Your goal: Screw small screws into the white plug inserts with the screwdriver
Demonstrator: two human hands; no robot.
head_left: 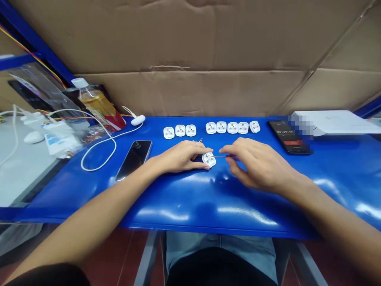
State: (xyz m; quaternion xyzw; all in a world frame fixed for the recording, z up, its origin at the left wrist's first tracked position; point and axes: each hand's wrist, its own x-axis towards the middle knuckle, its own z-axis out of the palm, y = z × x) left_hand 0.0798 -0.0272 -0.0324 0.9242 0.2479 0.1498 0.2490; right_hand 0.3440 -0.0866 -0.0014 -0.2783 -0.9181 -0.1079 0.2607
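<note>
Between thumb and fingers, my left hand [186, 156] grips a small white plastic plug housing [210, 163] by its left side, on the blue table. Metal parts show inside it. My right hand [256, 163] is closed around the red handle of a thin screwdriver [219, 156]. Its metal shaft points left, and the tip reaches over the plug housing; whether it touches a screw I cannot tell. Most of the handle is hidden by my fingers. Beyond my hands, several similar white housings [232, 127] lie in a row along the back of the table.
A dark phone [134, 159] lies left of my left forearm. At the right, another phone [290, 139] shows a timer beside a white box [333, 121]. A drink bottle [99, 104] and a looping white cable [98, 169] occupy the left. Cardboard [190, 93] walls the back.
</note>
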